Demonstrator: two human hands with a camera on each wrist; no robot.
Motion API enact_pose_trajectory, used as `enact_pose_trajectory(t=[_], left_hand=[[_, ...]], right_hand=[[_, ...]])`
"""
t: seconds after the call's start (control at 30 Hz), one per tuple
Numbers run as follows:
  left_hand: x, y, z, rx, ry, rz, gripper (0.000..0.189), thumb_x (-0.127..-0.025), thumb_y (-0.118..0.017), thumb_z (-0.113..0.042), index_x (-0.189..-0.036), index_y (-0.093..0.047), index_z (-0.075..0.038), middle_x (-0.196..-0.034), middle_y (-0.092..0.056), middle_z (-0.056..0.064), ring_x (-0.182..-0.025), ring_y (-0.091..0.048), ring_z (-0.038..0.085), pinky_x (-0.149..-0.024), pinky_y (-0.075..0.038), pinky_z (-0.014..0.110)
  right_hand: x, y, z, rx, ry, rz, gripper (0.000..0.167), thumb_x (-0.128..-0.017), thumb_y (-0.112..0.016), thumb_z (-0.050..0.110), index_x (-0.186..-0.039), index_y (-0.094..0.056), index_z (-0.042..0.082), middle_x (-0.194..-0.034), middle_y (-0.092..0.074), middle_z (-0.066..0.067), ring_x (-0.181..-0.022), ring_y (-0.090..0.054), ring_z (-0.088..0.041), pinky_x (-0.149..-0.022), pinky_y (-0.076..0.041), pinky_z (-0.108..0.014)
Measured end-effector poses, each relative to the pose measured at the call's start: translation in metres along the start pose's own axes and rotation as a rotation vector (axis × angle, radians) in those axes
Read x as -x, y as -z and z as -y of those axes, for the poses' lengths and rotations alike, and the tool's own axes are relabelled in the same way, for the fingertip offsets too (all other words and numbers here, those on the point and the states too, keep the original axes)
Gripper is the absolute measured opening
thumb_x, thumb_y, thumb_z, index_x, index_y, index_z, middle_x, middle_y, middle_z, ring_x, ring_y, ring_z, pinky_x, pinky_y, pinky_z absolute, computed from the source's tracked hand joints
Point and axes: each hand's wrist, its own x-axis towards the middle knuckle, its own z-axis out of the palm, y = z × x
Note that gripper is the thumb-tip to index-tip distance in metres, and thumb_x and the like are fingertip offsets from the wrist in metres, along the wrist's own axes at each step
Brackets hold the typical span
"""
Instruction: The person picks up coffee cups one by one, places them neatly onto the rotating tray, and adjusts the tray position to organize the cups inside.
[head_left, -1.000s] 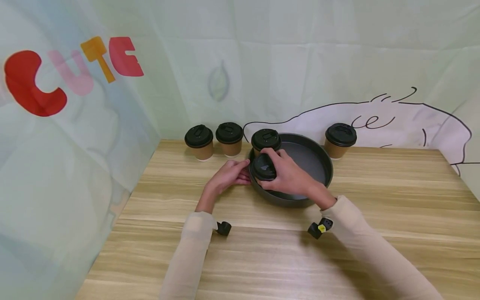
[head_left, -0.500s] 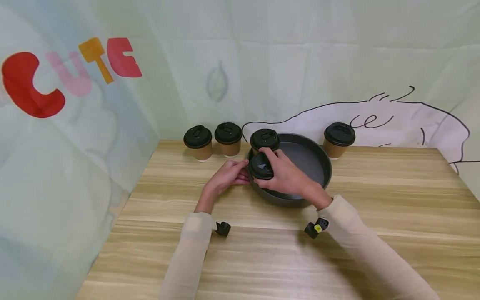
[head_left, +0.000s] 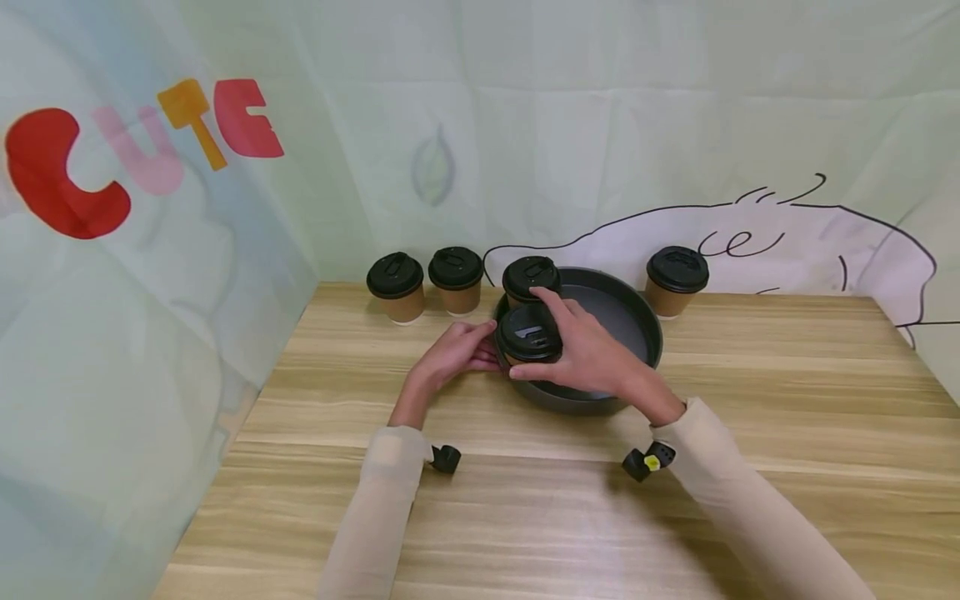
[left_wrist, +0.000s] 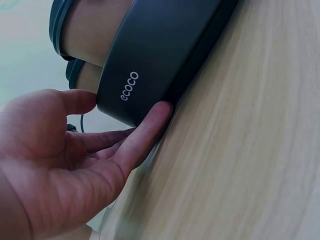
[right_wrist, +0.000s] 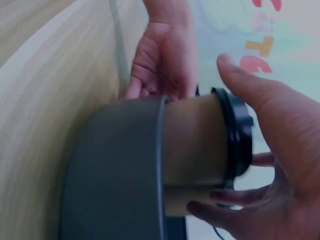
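A round dark grey pan (head_left: 573,406), marked "ecoco" on its side, sits on the wooden table. Two brown paper coffee cups with black lids stand at its left side inside: a near coffee cup (head_left: 529,333) and a far coffee cup (head_left: 531,273) behind it. My left hand (head_left: 456,350) has its fingertips against the pan's outer left wall, the fingers fairly straight in the left wrist view. Around the near cup, my right hand (head_left: 592,354) spreads its fingers and thumb. The thumb (right_wrist: 245,82) stands off the lid in the right wrist view.
Two more lidded cups, a left cup (head_left: 396,286) and its neighbour cup (head_left: 457,279), stand at the table's back left. Another lidded cup (head_left: 677,279) is behind the pan's right side. A printed curtain (head_left: 480,150) hangs along the back and left edges.
My right hand has loosened from the near cup, its thumb and fingers spreading apart, and the cup stays in the pan. The left hand keeps its place at the pan's wall.
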Motion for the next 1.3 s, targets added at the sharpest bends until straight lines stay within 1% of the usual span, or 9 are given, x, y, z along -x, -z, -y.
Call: enact_pose_trajectory(t=[0.13, 0.27, 0.37, 0.47, 0.63, 0.8, 0.9, 1.07, 1.3], left_hand=[[-0.001, 0.000, 0.001, 0.004, 0.006, -0.005, 0.044, -0.113, -0.043, -0.021, -0.122, -0.059, 0.019, -0.095, -0.070, 0.017, -0.082, -0.071, 0.019, -0.087, -0.063, 0.039], [-0.001, 0.000, 0.002, 0.012, 0.009, -0.006, 0.043, -0.112, -0.043, -0.020, -0.121, -0.059, 0.019, -0.093, -0.069, 0.016, -0.081, -0.071, 0.020, -0.088, -0.063, 0.039], [-0.001, 0.001, 0.002, 0.018, 0.011, -0.006, 0.043, -0.112, -0.043, -0.020, -0.122, -0.058, 0.019, -0.094, -0.070, 0.017, -0.082, -0.071, 0.020, -0.088, -0.063, 0.039], [0.000, 0.001, 0.001, 0.021, 0.012, -0.008, 0.044, -0.112, -0.044, -0.021, -0.123, -0.058, 0.020, -0.095, -0.070, 0.019, -0.082, -0.071, 0.021, -0.088, -0.063, 0.039], [0.001, 0.001, 0.001, 0.020, 0.009, -0.002, 0.045, -0.113, -0.044, -0.022, -0.123, -0.057, 0.020, -0.096, -0.070, 0.021, -0.083, -0.071, 0.021, -0.089, -0.062, 0.041], [0.000, 0.001, 0.001, 0.018, 0.001, 0.004, 0.045, -0.113, -0.044, -0.022, -0.122, -0.058, 0.019, -0.096, -0.070, 0.021, -0.083, -0.072, 0.021, -0.090, -0.062, 0.041], [0.000, 0.000, 0.001, 0.021, -0.001, 0.005, 0.044, -0.112, -0.044, -0.021, -0.122, -0.058, 0.020, -0.095, -0.070, 0.020, -0.083, -0.072, 0.021, -0.090, -0.062, 0.041], [0.000, 0.000, 0.001, 0.027, 0.008, 0.001, 0.044, -0.113, -0.043, -0.021, -0.123, -0.057, 0.020, -0.095, -0.070, 0.020, -0.083, -0.072, 0.021, -0.089, -0.062, 0.040], [0.001, 0.000, -0.001, 0.026, 0.011, 0.003, 0.046, -0.113, -0.042, -0.022, -0.126, -0.056, 0.021, -0.099, -0.070, 0.022, -0.085, -0.072, 0.022, -0.090, -0.062, 0.040]], right_hand=[[0.010, 0.011, -0.014, -0.035, 0.043, -0.102, 0.103, -0.082, -0.081, 0.061, -0.161, -0.031, 0.017, -0.150, -0.047, -0.019, -0.130, -0.053, -0.037, -0.105, -0.049, -0.056], [0.020, 0.022, -0.040, -0.028, 0.081, -0.286, 0.073, -0.094, -0.076, 0.044, -0.151, -0.046, 0.009, -0.135, -0.056, -0.018, -0.121, -0.057, -0.036, -0.102, -0.049, -0.055], [0.028, 0.026, -0.064, 0.023, 0.066, -0.417, 0.053, -0.101, -0.069, 0.032, -0.142, -0.055, 0.001, -0.127, -0.058, -0.021, -0.118, -0.056, -0.039, -0.101, -0.047, -0.059], [0.036, 0.027, -0.086, 0.055, 0.015, -0.471, 0.042, -0.103, -0.066, 0.024, -0.132, -0.059, -0.006, -0.122, -0.057, -0.025, -0.114, -0.056, -0.042, -0.099, -0.046, -0.060], [0.046, 0.027, -0.113, 0.012, -0.081, -0.427, 0.036, -0.106, -0.060, 0.022, -0.124, -0.061, -0.010, -0.117, -0.060, -0.029, -0.106, -0.060, -0.044, -0.092, -0.052, -0.059], [0.051, 0.027, -0.129, -0.065, -0.221, -0.338, 0.046, -0.111, -0.048, 0.029, -0.129, -0.061, -0.011, -0.115, -0.066, -0.031, -0.102, -0.065, -0.044, -0.089, -0.056, -0.057], [0.053, 0.026, -0.135, -0.127, -0.320, -0.298, 0.053, -0.112, -0.041, 0.037, -0.126, -0.065, -0.008, -0.096, -0.069, -0.024, -0.088, -0.063, -0.036, -0.078, -0.054, -0.044], [0.052, 0.029, -0.140, -0.413, -0.437, -0.223, 0.057, -0.111, -0.043, 0.043, -0.123, -0.060, -0.010, -0.072, -0.054, -0.003, -0.067, -0.053, -0.016, -0.060, -0.045, -0.025], [0.054, 0.037, -0.145, -0.810, -0.426, -0.052, 0.052, -0.113, -0.045, 0.031, -0.126, -0.047, -0.020, -0.086, -0.070, -0.005, -0.077, -0.069, -0.010, -0.077, -0.062, -0.025]])
